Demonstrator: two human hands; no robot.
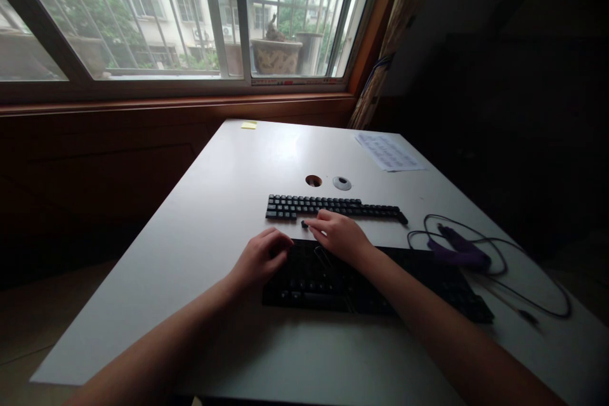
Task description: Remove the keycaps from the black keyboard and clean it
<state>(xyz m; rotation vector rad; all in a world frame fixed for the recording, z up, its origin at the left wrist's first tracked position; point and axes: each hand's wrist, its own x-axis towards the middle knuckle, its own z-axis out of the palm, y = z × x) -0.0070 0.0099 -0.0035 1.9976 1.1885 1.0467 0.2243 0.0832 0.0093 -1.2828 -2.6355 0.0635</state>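
Observation:
A black keyboard lies on the white table, its upper part dark and partly covered by my right forearm. My left hand rests with curled fingers on the keyboard's upper left corner. Just beyond the keyboard, my right hand pinches a small black keycap at the tabletop. Rows of loose black keycaps stand behind that hand, with a gap in the nearest row. A thin wire-like tool lies across the keyboard; its exact kind is hard to make out.
On the right, a dark cable loops around a purple item. Farther back are a round hole in the white table, a grey ring cover, printed papers and a yellow sticky note.

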